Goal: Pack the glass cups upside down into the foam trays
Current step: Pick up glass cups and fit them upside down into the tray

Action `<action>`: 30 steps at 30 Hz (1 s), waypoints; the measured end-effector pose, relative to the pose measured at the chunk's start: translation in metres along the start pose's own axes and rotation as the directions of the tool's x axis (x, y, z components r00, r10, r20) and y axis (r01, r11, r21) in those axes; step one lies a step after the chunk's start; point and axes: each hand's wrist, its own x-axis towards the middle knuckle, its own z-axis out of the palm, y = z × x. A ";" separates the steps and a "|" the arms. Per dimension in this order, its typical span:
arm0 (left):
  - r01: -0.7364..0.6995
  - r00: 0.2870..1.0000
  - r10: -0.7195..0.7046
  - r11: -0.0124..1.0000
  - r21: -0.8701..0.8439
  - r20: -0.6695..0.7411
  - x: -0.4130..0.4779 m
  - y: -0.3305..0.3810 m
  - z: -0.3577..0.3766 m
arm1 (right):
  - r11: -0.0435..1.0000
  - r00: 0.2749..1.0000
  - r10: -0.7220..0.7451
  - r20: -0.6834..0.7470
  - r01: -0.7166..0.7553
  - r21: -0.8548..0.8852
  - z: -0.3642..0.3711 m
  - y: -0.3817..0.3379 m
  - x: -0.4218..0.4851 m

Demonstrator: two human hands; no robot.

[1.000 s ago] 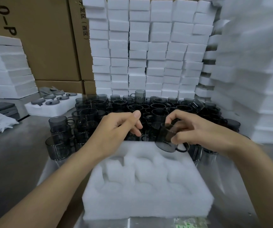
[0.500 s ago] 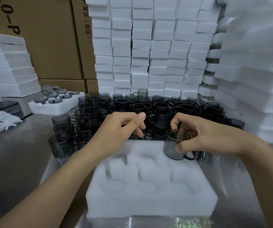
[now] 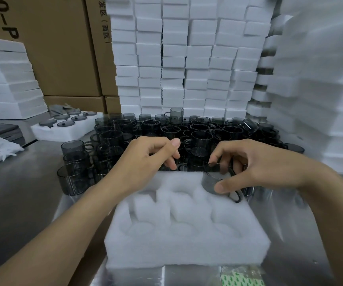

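Our right hand (image 3: 255,166) grips a smoky glass cup (image 3: 210,180) at the far right corner of the foam tray (image 3: 187,250), while our left hand (image 3: 146,159) sits curled by the cup pile (image 3: 199,129), can't tell if it's holding anything.

Left hand (image 3: 146,159), right hand (image 3: 257,168) bare — forearms (image 3: 67,223) bare.

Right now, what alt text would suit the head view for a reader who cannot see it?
A right hand grips a smoky glass cup at the far right corner of a white foam tray. The left hand, fingers curled, is among many more cups crowded behind the tray.
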 end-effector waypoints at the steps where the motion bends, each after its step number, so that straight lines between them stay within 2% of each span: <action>1: -0.001 1.000 0.001 1.000 0.003 0.000 0.000 0.000 0.000 | 1.000 1.000 0.010 0.012 -0.010 -0.011 0.001 0.000 0.000; 5: -0.001 1.000 0.001 1.000 0.010 -0.001 0.000 0.001 0.000 | 0.999 0.999 0.015 0.028 -0.014 -0.043 0.004 0.002 0.001; 9: -0.012 1.000 0.012 1.000 0.021 -0.004 0.000 0.000 0.000 | 0.998 1.000 -0.011 -0.024 0.012 0.054 0.000 0.007 0.004; 11: -0.022 1.000 0.022 1.000 0.018 -0.014 0.000 0.001 0.000 | 0.999 1.000 -0.011 -0.007 0.011 0.042 0.001 0.010 0.007; 15: -0.042 0.995 0.041 0.999 -0.016 -0.091 -0.001 0.000 -0.001 | 1.000 1.000 0.004 0.027 -0.004 -0.006 0.002 0.017 0.011; 20: -0.070 0.983 0.060 0.996 -0.048 -0.173 0.001 -0.001 -0.001 | 1.000 0.998 -0.014 0.065 0.013 0.014 0.004 0.023 0.016; 22: -0.067 0.979 0.052 0.995 -0.071 -0.196 0.001 -0.001 -0.002 | 0.998 0.997 -0.064 -0.039 0.064 0.002 0.005 0.025 0.018; 23: -0.068 0.977 0.050 0.995 -0.077 -0.209 0.001 0.000 -0.002 | 0.995 0.983 -0.099 -0.156 0.101 0.002 0.006 0.027 0.021; 25: -0.073 0.971 0.053 0.994 -0.078 -0.233 0.001 0.000 -0.003 | 0.988 0.894 -0.147 -0.422 0.152 -0.022 0.013 0.030 0.030; 26: -0.072 0.970 0.053 0.995 -0.073 -0.239 0.001 0.000 -0.003 | 0.986 0.851 -0.164 -0.499 0.157 -0.057 0.017 0.031 0.034; 27: -0.069 0.970 0.052 0.995 -0.066 -0.239 0.000 0.001 -0.002 | 0.985 0.833 -0.174 -0.525 0.148 -0.093 0.023 0.032 0.038; 30: -0.062 0.975 0.049 0.997 -0.051 -0.217 -0.002 0.002 -0.001 | 0.982 0.858 -0.155 -0.489 0.079 -0.172 0.034 0.035 0.045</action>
